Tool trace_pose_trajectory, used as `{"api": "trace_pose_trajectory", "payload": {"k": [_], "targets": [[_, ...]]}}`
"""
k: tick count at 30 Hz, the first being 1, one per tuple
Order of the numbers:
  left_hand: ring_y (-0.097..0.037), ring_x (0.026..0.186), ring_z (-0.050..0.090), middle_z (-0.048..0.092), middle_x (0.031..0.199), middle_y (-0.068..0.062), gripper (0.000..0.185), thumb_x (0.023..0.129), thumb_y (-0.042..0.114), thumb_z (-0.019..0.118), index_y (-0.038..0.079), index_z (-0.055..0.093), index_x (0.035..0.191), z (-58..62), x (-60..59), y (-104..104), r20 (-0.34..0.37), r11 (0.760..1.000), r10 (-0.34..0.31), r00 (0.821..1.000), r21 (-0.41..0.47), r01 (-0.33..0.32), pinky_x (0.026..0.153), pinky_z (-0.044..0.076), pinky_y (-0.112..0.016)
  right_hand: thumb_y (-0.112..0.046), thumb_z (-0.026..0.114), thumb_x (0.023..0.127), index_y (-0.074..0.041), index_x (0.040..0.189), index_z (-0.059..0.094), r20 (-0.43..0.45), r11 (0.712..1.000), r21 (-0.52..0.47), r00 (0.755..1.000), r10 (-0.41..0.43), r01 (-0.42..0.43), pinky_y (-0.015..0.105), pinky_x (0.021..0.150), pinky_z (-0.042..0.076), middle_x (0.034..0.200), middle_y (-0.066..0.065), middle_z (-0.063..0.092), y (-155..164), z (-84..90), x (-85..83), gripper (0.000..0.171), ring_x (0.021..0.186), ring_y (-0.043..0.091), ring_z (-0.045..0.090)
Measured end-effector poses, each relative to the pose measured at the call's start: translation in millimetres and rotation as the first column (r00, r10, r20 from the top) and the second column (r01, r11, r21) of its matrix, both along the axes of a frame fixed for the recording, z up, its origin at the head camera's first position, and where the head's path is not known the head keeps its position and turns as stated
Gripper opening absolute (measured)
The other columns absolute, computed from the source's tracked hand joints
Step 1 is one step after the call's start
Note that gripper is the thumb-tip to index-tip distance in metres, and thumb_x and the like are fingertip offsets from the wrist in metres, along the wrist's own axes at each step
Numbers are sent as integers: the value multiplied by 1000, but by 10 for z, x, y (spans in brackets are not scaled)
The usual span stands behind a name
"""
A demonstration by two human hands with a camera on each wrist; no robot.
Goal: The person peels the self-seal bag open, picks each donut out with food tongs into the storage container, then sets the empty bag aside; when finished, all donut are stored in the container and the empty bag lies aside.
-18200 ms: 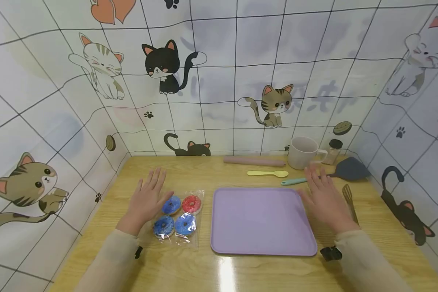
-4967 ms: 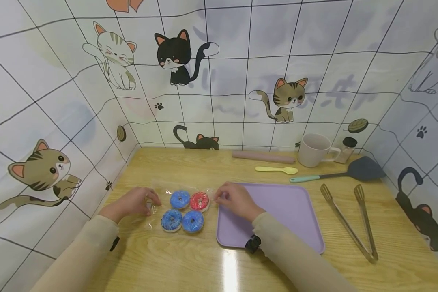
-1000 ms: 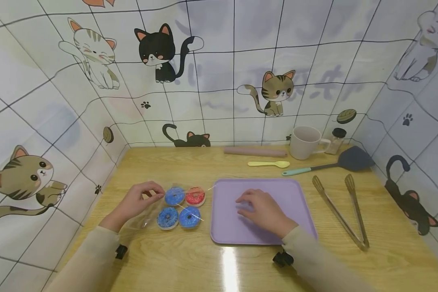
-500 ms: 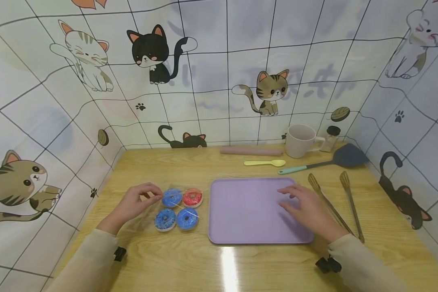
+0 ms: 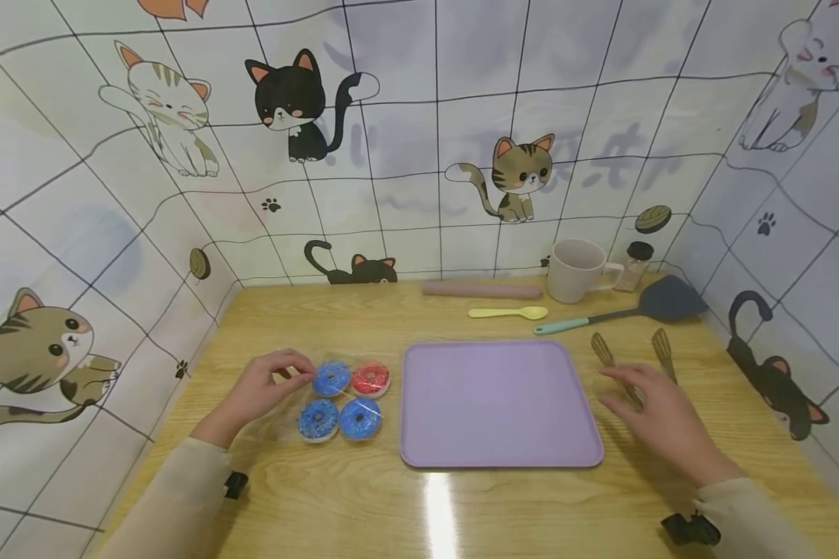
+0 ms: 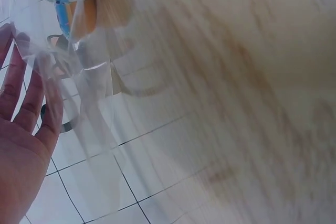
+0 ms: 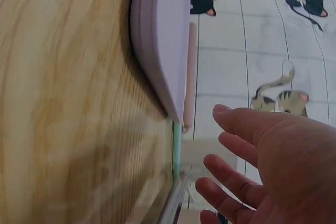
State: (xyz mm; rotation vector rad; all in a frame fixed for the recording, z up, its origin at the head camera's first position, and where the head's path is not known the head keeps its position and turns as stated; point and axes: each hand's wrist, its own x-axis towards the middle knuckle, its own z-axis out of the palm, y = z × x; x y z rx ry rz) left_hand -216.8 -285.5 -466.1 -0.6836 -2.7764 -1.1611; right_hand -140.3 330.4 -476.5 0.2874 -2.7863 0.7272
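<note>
In the head view, three blue donuts (image 5: 332, 378) and a red donut (image 5: 370, 379) lie under clear plastic on the table, left of the lilac tray (image 5: 489, 404). My left hand (image 5: 259, 392) pinches the edge of the plastic bag (image 6: 92, 87) between thumb and fingertips; the left wrist view shows the film crumpled at the fingers. My right hand (image 5: 664, 427), fingers spread and loosely bent, hovers over the metal tongs (image 5: 663, 353) right of the tray. It covers most of their arms; the two slotted ends show beyond it. Nothing is between its thumb and fingers.
Along the back lie a pinkish rolling pin (image 5: 482, 289), a yellow spoon (image 5: 507, 313) and a spatula (image 5: 671, 299) with a mint handle. A mug (image 5: 575, 272) and a black-capped jar (image 5: 635, 268) stand at the back right. Cat-patterned sheeting (image 5: 405, 155) walls three sides.
My right hand has moved right, from above the tray to over the tongs. The left hand keeps its pinch on the bag. Earlier, both hands were at the bag's two sides.
</note>
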Motion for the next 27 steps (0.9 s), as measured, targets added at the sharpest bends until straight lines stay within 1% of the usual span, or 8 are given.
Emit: {"api": "trace_pose_trajectory", "payload": {"k": [4,8,11,14,18,23,27], "targets": [[-9,92,65,74,104,8,7,97,22,74,19,79,101,-5,-18,11,-8,1000,-1,1000,4,1,77,56,-32,-28,83,88,-5,128,69,-20,998,27,999,-51,52,70,91,41,127,26,64,230,-24,16,48,115,53,55],[-9,93,65,73,104,8,7,97,22,74,20,79,101,-44,-41,2,-8,1000,-5,1000,17,5,76,55,-32,-39,81,89,-5,134,64,19,988,96,992,-125,122,73,89,39,132,31,58,414,-44,59,59,115,57,51],[-9,93,65,73,106,8,8,97,24,74,21,79,102,-55,-50,11,2,1000,-3,1000,18,3,77,56,-32,-50,77,90,0,138,60,60,974,149,981,-183,173,74,89,39,135,36,52,535,-79,96,71,115,59,48],[-9,94,65,73,106,8,9,98,25,73,19,79,103,-56,-54,23,9,1000,-8,1000,16,7,78,56,-32,-58,74,90,3,140,55,95,964,175,971,-222,203,74,88,39,135,39,49,640,-120,130,81,115,59,47],[-9,94,65,73,106,6,10,98,24,72,18,79,103,-67,-62,23,4,1000,-15,1000,12,15,77,56,-31,-63,71,90,6,145,49,144,959,184,960,-242,214,74,84,40,130,42,50,733,-170,165,90,112,60,47],[-9,93,65,74,105,6,9,99,23,72,18,79,103,-105,-77,-10,1,1000,-16,1000,7,16,76,55,-29,-65,69,91,13,152,34,252,967,165,940,-232,195,73,82,44,126,45,51,764,-235,160,104,109,59,50],[-9,93,65,73,105,8,10,98,24,73,19,80,102,-99,-75,-30,13,1000,-11,1000,3,11,77,55,-29,-64,72,89,20,150,30,275,973,142,936,-217,184,68,81,48,122,45,52,729,-268,126,111,103,55,56]]}}
